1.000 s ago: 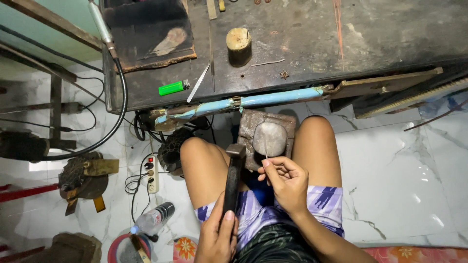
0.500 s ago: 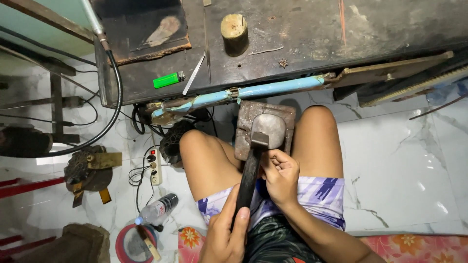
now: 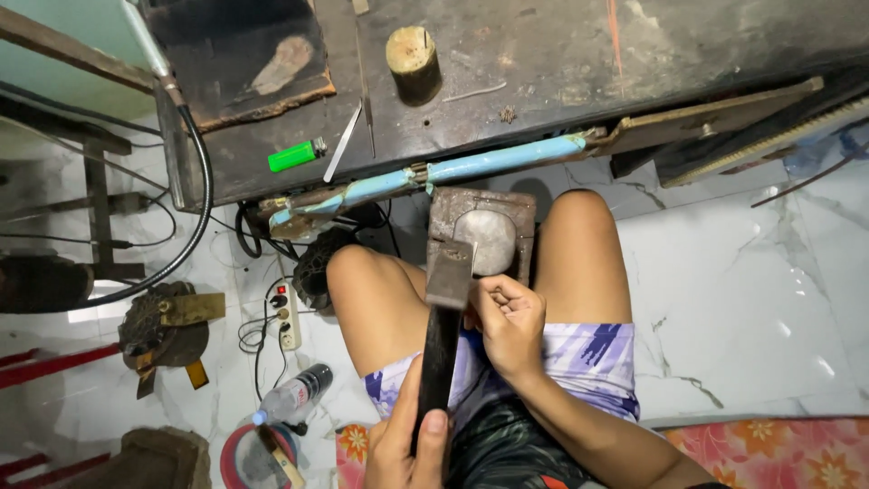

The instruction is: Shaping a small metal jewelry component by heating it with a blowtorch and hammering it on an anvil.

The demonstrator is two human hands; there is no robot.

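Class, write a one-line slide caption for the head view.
Left hand grips a dark hammer over a square metal block between the knees; right hand pinches something small.

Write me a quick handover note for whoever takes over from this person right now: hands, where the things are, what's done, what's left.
Left hand: grips the dark handle of the hammer, head raised over the metal block between the knees.
Right hand: pinches a small piece at the block's near edge; too small to identify.
Done: cannot tell.
Left: apparently more hammering on the piece.
Green lighter and wooden stump sit on the workbench.
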